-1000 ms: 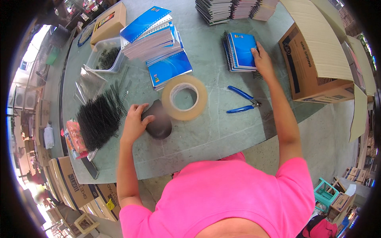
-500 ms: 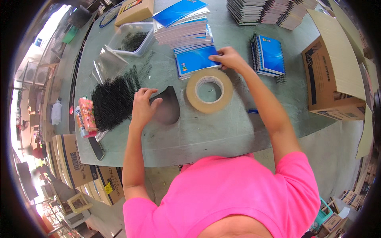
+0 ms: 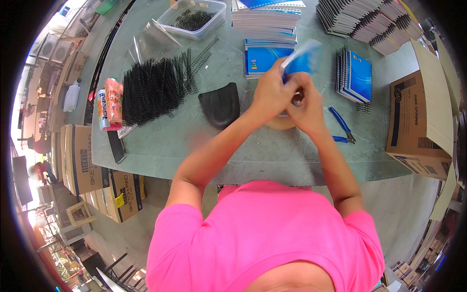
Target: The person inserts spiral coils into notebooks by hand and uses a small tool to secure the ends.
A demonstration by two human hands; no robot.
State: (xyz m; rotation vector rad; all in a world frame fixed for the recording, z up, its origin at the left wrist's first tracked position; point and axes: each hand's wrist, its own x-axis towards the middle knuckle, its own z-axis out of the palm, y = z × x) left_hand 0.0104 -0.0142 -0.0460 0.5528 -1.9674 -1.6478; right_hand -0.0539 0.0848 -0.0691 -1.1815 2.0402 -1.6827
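Grey-green tabletop (image 3: 160, 148) lies beneath; left hand (image 3: 270, 91) and right hand (image 3: 307, 106) both grip a blue pad (image 3: 305, 57) near the stack (image 3: 266, 23), though blur hides exact finger placement. Support it evenly, pressing lightly, keeping it square.

Blue-covered notepad (image 3: 305, 59), white page edge showing on its L, is held up in 2 hands: L hand (image 3: 270, 93) at its L side, R hand (image 3: 309, 106) just below its lower end. Pad's tilted, upper end leaning R, partly motion-blurred; exact R finger contact unclear. In view it's by R edge of notepad stack (image 3: 266, 30), above a mostly hidden tape roll (image 3: 279, 123).
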